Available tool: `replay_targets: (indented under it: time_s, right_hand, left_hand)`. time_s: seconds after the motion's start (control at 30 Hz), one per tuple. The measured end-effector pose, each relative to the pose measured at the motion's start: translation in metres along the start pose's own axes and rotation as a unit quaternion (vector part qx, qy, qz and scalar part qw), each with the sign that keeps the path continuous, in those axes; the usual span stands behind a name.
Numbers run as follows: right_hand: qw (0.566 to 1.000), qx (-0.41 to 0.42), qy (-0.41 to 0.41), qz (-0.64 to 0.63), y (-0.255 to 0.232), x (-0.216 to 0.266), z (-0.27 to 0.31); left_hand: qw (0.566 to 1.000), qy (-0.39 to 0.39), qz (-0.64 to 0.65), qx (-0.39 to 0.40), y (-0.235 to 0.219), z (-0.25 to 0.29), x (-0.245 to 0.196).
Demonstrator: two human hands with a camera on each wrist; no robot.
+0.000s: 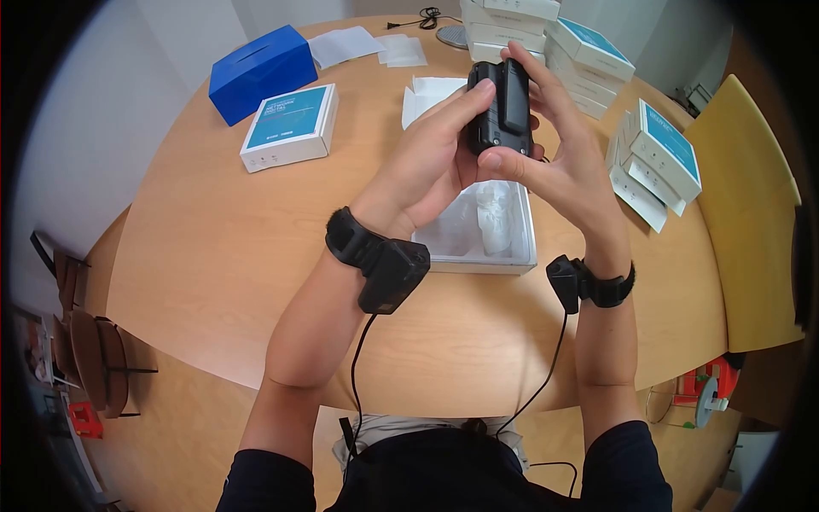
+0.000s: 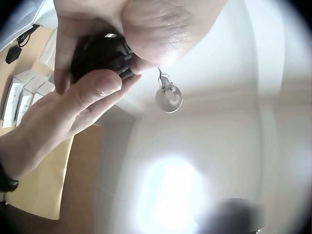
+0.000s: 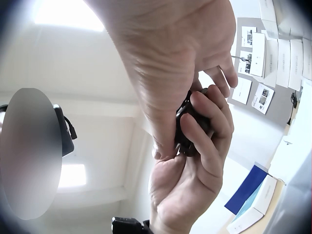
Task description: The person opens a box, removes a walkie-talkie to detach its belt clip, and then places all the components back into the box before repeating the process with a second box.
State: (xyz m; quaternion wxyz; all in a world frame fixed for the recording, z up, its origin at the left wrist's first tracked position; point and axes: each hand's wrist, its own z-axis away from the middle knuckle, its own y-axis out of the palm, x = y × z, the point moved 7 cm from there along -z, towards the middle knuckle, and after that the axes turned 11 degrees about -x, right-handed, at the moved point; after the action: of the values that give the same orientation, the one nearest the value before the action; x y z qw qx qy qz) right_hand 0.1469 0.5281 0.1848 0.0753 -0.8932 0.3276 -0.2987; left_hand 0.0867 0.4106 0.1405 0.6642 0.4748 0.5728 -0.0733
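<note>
Both hands hold up a small black device with a glossy dark panel, above an open white box. My left hand grips it from the left, thumb on its upper face and fingers curled round its back, as the right wrist view shows. From the other side my right hand pinches it, thumb at the lower end and fingers along the far edge. Beneath them, the open white box contains a clear plastic-wrapped item. Palms and fingers hide much of the device in both wrist views.
A blue box and a white-and-teal box stand at the back left, near white papers. More white boxes are stacked behind the hands and at right. Thin cables hang from both wrist cameras. A yellow chair back borders the right side.
</note>
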Motion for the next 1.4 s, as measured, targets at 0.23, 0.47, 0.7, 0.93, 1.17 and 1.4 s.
replay_targets:
  time_s: [0.23, 0.47, 0.7, 0.93, 1.17, 1.4]
  right_hand:
    - [0.994, -0.013, 0.096, -0.053, -0.003, -0.005, 0.0]
    - [0.981, -0.029, 0.147, -0.123, -0.004, -0.009, 0.0]
    - [0.996, -0.019, -0.075, 0.035, 0.003, 0.02, -0.003]
    - [0.997, -0.024, -0.061, 0.039, 0.001, 0.021, -0.003]
    - [0.997, -0.018, -0.076, 0.007, 0.0, 0.021, -0.004]
    - [0.993, -0.044, -0.104, -0.018, -0.005, 0.03, -0.004]
  left_hand:
    - [0.997, -0.004, 0.073, 0.008, 0.003, 0.001, -0.001]
    - [0.996, -0.008, 0.087, 0.011, 0.004, -0.001, 0.001]
    - [0.995, 0.025, 0.099, -0.006, -0.001, 0.0, -0.003]
    - [0.991, 0.034, 0.124, -0.024, -0.002, -0.003, 0.002]
    - [0.99, 0.039, 0.126, -0.057, -0.008, -0.001, -0.001]
    - [0.984, 0.067, 0.147, -0.073, -0.013, -0.001, -0.012]
